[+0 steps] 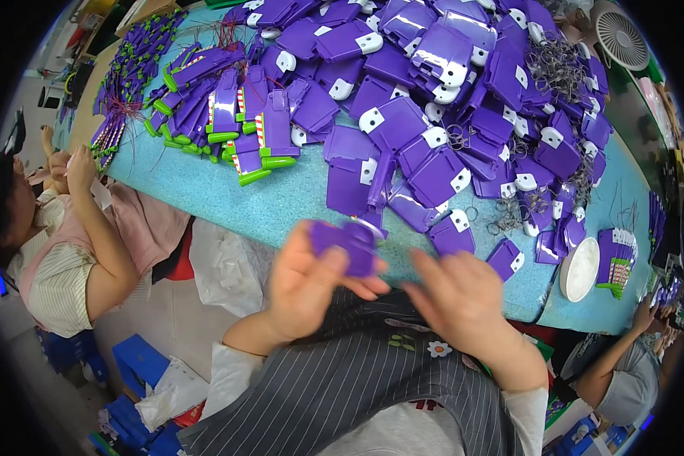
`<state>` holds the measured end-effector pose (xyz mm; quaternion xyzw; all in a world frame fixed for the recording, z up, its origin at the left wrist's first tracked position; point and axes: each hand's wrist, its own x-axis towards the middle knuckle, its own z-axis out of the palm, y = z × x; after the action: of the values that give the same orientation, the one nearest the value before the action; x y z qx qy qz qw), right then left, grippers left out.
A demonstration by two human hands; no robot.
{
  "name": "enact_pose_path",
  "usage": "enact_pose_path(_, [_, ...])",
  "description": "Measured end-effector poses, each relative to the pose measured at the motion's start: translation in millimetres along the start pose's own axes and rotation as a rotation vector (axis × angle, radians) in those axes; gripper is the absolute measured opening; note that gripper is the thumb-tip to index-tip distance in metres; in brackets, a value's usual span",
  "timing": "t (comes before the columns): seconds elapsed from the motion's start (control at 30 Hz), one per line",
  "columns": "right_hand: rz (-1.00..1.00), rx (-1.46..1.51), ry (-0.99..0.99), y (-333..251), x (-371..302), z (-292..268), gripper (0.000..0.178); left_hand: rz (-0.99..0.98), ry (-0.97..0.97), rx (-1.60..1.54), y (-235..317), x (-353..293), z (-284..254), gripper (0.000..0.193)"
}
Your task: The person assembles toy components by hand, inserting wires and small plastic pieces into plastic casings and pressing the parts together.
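Observation:
My left hand (305,285) is closed on a small purple plastic part (347,247), held above the near edge of the table, with the thumb across its lower side. A small white bit shows at the part's top edge. To its right hovers my right hand (460,292), blurred by motion. Its index finger and thumb point toward the purple part and stand apart from it, with nothing visible between them. Just beyond my hands lies a big pile of flat purple plastic casings (403,125) with white corner pieces.
Purple pieces with green ends (273,137) lie left of the pile. Thin grey rings (558,72) are heaped on its right. A white bowl (579,270) stands near the right edge, below a fan (622,38). One person (76,251) sits left, another (615,372) right.

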<state>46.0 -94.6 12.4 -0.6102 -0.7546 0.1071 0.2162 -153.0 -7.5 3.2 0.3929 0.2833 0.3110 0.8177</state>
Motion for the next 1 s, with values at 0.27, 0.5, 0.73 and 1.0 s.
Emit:
enact_pose_path(0.27, [-0.219, -0.235, -0.083, -11, 44, 33, 0.013, 0.072, 0.047, 0.127, 10, 38, -13, 0.028])
enact_pose_path(0.5, [0.306, 1.066, 0.221, 30, -63, -42, 0.027, 0.062, -0.119, 0.211, -17, 75, -12, 0.028])
enact_pose_path(0.73, [0.481, 1.648, 0.333, 3, -77, -21, 0.04, 0.12, -0.13, -0.086, -34, 31, 37, 0.034])
enact_pose_path(1.0, [0.517, 1.229, 0.005, 18, -80, -6, 0.047, -0.191, -0.231, -0.136, -40, 26, 50, 0.035])
